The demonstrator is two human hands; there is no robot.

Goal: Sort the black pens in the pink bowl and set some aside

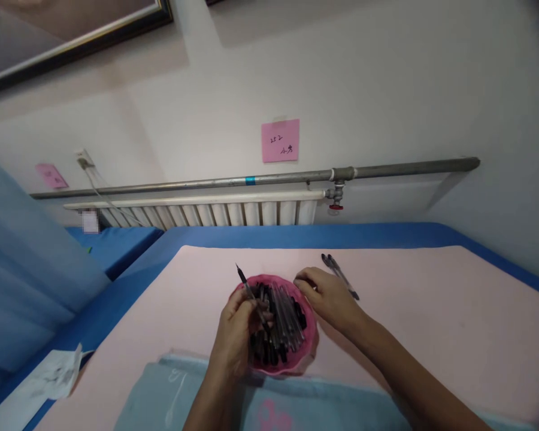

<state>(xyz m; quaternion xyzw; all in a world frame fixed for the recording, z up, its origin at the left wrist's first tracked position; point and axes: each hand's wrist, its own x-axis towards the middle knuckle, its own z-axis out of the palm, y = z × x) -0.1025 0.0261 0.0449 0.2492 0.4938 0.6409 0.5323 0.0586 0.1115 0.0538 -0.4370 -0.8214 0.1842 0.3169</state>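
Sorting pens: left hand (239,326) gripping pen (248,288) over bowl (306,350); right hand (323,293) pinched at far rim, contents unclear.

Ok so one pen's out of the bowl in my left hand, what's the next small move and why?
Probably carry the pen in your left hand over to the two pens lying on the pink mat beyond your right hand. Those look like the start of a set-aside group, and the pink bowl is full of others.

Handwritten "252" on pink note (280,140)
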